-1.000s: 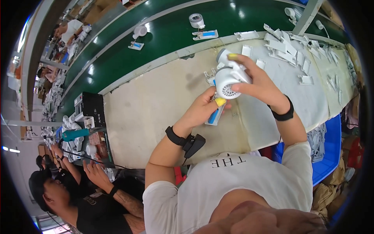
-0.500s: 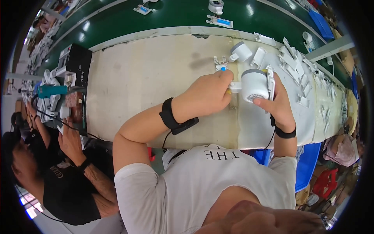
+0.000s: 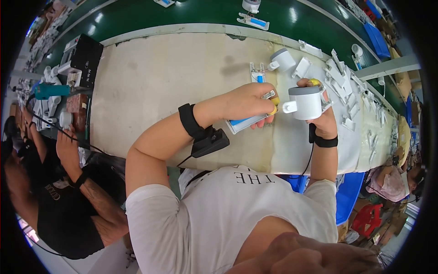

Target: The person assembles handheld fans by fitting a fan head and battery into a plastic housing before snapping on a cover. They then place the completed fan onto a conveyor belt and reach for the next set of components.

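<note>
My left hand (image 3: 244,101) is closed around a white handle shell (image 3: 248,124) with a blue battery in it, and yellow covers show on its fingertips. Facing it, my right hand (image 3: 326,122) grips a white cup-shaped housing (image 3: 306,104) with a grey rim and a short stub pointing toward the left hand. A slim white piece (image 3: 325,102) sits between this housing and the right fingers, partly hidden. Just beyond the left hand lies another white shell (image 3: 258,72) with wires and a blue battery, beside a second grey-rimmed housing (image 3: 283,59).
Loose white plastic covers (image 3: 340,80) are heaped on the table's right side. A green conveyor (image 3: 191,18) runs along the far edge. At left stand a black box (image 3: 86,61) and a teal-handled tool (image 3: 51,91); a co-worker's hand (image 3: 68,148) is nearby.
The housing in my right hand has turned and come away from my left hand. My left hand has rolled over, bringing the shell and blue battery into sight. The view has shifted slightly.
</note>
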Motion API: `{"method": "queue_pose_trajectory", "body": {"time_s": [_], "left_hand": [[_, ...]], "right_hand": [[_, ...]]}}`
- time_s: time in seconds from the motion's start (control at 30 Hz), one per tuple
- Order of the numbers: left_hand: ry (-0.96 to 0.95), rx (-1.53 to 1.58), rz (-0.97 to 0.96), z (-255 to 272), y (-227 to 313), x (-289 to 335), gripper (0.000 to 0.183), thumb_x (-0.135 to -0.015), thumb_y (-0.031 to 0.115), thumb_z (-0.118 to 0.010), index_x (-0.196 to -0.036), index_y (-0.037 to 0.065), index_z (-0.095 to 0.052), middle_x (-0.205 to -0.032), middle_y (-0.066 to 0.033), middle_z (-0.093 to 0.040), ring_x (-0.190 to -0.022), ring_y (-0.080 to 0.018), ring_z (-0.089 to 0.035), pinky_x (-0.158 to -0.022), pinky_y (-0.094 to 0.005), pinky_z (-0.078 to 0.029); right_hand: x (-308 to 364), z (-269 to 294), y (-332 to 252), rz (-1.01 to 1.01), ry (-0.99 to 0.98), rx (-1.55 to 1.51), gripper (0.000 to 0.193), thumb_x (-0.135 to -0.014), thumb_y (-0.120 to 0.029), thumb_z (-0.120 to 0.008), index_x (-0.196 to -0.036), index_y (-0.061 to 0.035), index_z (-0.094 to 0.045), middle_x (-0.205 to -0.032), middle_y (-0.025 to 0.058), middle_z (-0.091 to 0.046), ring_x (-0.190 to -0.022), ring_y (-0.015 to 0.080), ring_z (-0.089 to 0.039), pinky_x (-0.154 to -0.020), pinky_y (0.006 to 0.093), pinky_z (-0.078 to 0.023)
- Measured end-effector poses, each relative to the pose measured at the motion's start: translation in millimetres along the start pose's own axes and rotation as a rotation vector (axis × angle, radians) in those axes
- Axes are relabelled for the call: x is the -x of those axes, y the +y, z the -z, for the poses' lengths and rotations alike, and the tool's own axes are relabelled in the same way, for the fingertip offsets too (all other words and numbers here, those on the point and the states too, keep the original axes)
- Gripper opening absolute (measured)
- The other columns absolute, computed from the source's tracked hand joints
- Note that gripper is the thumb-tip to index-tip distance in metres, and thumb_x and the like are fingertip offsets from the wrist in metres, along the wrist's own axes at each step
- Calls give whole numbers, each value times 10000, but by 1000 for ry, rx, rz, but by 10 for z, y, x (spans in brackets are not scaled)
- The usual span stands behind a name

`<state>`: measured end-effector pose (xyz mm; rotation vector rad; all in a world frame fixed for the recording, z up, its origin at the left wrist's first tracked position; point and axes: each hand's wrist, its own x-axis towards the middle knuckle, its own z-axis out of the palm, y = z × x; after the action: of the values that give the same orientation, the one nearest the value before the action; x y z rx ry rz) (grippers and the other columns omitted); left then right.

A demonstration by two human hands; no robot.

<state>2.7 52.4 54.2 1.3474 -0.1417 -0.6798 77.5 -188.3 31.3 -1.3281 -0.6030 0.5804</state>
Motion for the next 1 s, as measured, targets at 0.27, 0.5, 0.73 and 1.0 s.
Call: {"method": "queue_pose_trajectory", "body": {"time_s": [0.27, 0.5, 0.73, 1.0], "left_hand": [[126, -291, -134, -25, -85, -10, 256, -759, 140, -529, -938, -31, -467, -675, -124, -576, -592, -195, -574, -534, -333, -464], [249, -747, -263, -47, -171, -31, 309, -721, 162, -583, -935, -20, -456, -678, -192, -566, -637, -346, -571, -569, -401, -435], [228, -760, -247, -55, -223, -30, 349, -720, 158, -574, -987, -33, -456, -710, -197, -577, -649, -352, -572, -587, -407, -440], [233, -358, -100, -9, -246, -37, 280, -822, 150, -539, -1025, -25, -461, -737, -122, -590, -648, -173, -586, -557, -306, -451]], "right_hand": [[31, -77, -77, 5, 27, 104, 851, -531, -255, -793, -1263, -65, -401, -1241, 88, -452, -1096, 194, -480, -922, 309, -376], [-18, -257, -599, -3, -62, 643, 720, -682, -222, -729, -1294, -14, -412, -1196, 106, -509, -1090, 189, -482, -949, 300, -349], [-145, -393, -775, -219, -93, 730, 667, -710, -220, -712, -1277, -15, -427, -1063, 109, -560, -946, 181, -531, -851, 280, -405], [-251, -379, -523, -85, -56, 706, 625, -757, -236, -682, -1271, -9, -408, -1061, 119, -566, -933, 174, -541, -827, 289, -422]]}}
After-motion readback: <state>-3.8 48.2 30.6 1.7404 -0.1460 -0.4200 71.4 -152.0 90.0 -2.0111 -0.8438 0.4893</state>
